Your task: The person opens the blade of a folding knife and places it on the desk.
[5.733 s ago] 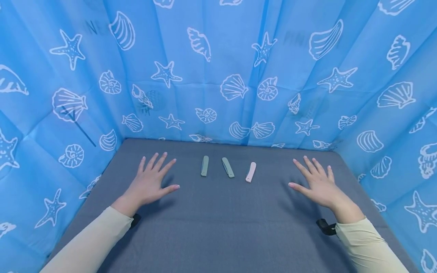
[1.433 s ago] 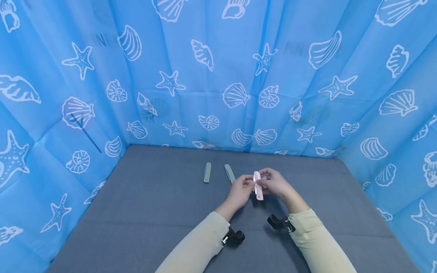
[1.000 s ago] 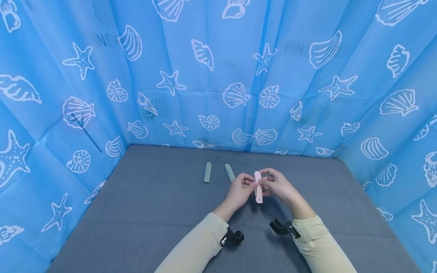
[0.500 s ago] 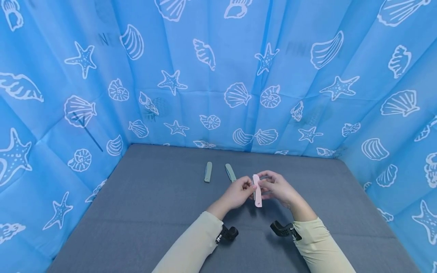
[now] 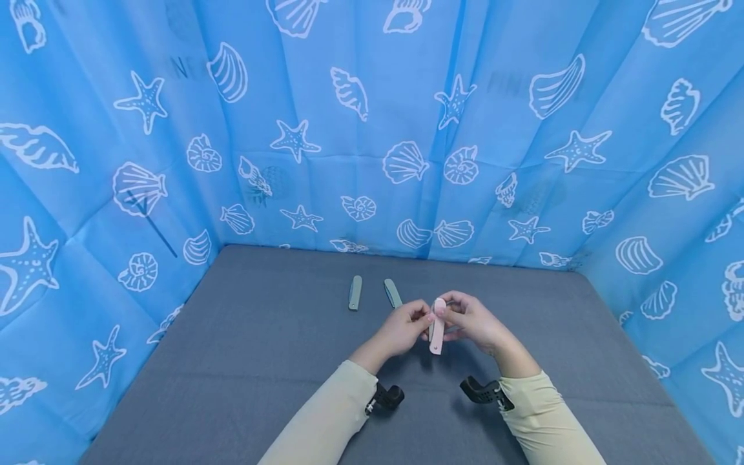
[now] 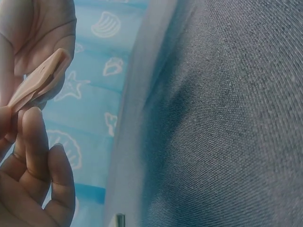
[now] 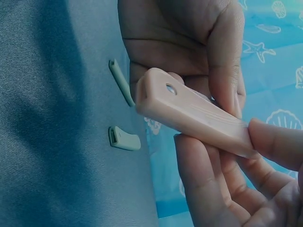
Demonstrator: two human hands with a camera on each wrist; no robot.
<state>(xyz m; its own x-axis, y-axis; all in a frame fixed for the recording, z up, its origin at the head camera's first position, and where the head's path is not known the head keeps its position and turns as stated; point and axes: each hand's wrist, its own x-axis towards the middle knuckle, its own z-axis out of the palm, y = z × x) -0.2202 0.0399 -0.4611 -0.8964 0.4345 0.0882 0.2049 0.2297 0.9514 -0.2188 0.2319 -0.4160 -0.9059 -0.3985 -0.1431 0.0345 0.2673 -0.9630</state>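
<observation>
In the head view, the person's left hand [image 5: 401, 330] and right hand [image 5: 479, 326] meet over a table covered in dark grey woven cloth [image 5: 232, 323]; between them, lifted off the cloth, is a slim, pale pink, round-ended tool [image 5: 438, 332], shaped like a folded pocket knife; from where I stand, its rounded end points away from the person and its square end towards them; the left thumb and fingers pinch its left edge, while the right thumb presses on its upper part with fingers behind; a slim pale green tool [image 5: 356, 292] lies well apart on the cloth, and a second pale green tool [image 5: 392, 292] lies just beyond the left hand; behind hangs a blue curtain with white shell prints [image 5: 349, 174].

In the left wrist view, the pink tool slants between the hands, the left fingers bent around one end; a bit of green shows at the bottom edge.

In the right wrist view, the right thumb and fingers clasp the far end; a small round hole [image 7: 171, 89] marks the near one.
</observation>
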